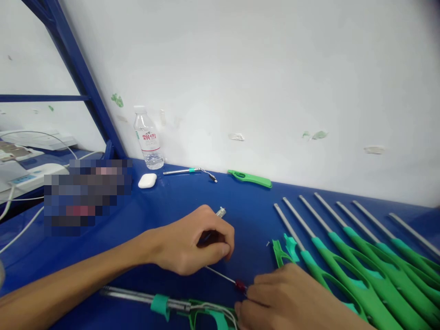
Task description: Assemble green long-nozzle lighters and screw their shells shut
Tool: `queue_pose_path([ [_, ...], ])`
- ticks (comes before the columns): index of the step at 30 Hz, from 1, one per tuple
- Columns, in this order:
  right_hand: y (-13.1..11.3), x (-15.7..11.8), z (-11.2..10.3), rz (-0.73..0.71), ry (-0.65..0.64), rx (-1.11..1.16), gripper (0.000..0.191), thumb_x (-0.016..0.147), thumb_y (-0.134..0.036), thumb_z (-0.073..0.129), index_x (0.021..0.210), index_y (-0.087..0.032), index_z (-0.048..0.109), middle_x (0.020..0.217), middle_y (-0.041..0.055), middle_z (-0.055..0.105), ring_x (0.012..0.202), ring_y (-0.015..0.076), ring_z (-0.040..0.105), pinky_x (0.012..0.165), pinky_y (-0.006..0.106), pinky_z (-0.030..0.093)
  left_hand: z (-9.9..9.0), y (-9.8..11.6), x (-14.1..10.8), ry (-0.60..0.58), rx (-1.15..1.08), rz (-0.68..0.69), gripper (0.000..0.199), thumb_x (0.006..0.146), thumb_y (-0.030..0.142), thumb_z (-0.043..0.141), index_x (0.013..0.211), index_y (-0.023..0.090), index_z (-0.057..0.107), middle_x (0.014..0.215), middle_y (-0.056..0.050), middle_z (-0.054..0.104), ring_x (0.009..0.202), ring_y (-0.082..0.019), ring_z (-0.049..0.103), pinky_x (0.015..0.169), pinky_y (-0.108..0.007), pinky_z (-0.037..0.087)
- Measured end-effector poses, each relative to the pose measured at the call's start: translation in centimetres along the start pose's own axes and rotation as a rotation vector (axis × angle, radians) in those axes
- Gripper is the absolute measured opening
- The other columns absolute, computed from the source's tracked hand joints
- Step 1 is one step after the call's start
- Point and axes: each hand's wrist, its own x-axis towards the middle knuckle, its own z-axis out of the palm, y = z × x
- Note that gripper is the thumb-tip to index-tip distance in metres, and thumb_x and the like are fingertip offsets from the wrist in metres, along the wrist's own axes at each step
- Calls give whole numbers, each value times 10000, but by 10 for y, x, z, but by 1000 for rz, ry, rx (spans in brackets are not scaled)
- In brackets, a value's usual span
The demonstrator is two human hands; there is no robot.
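Note:
My left hand [195, 238] is closed in a pinch at the middle of the blue table. A small metallic and whitish piece [221, 212] shows just behind its knuckles; what lies between the fingertips is hidden. My right hand [278, 293], lower right, has its fingers curled around something next to a small dark-red part [240, 286]. A thin pale rod [220, 274] runs from that part toward my left hand. Below lie metal tubes [130, 293] with a teal clip [160, 306], white wires and green plastic pieces [195, 316].
Several green-handled tools [357, 270] with metal rods fill the right side. Along the wall stand a water bottle [147, 142], a white case [147, 180], a thin metal tube [180, 171] with wires and a green handle piece [250, 178]. White power strip [41, 176] at left.

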Motion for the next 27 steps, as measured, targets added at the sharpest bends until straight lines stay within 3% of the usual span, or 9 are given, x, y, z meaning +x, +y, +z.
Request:
queue_pose_path([
  [4, 9, 0, -1, 44, 71, -122, 281, 843, -146, 897, 772, -228, 638, 659, -79, 666, 516, 152, 564, 445, 378, 279, -2, -2, 1, -19, 99, -31, 160, 908, 198, 583, 835, 181, 725, 751, -3, 699, 647, -125, 572, 623, -254, 435],
  [8, 15, 2, 1, 25, 158, -293, 248, 757, 36, 702, 781, -207, 661, 644, -47, 656, 510, 167, 573, 457, 391, 281, -3, -3, 2, -76, 197, -57, 117, 869, 151, 655, 857, 198, 762, 765, 16, 713, 636, -112, 578, 647, -249, 452],
  [13, 15, 3, 6, 15, 219, -351, 269, 676, 42, 637, 782, -205, 638, 622, -42, 625, 490, 171, 560, 448, 380, 279, -4, -3, 1, -128, 236, -100, 108, 880, 201, 772, 983, 221, 797, 814, 20, 723, 684, -122, 634, 708, -252, 500],
  [21, 14, 2, 8, 13, 206, -385, 246, 733, 3, 680, 806, -214, 592, 641, -46, 625, 518, 164, 573, 470, 355, 281, -5, -5, 3, -136, 203, -134, 48, 883, 175, 816, 905, 216, 804, 803, 16, 727, 679, -119, 637, 656, -222, 498],
  [27, 13, 2, 8, 16, 197, -385, 250, 757, 24, 599, 830, -215, 581, 648, -32, 625, 533, 171, 564, 487, 362, 288, -4, -3, 3, -110, 187, -153, 96, 866, 169, 853, 897, 215, 776, 787, 14, 745, 689, -132, 653, 637, -216, 485],
])
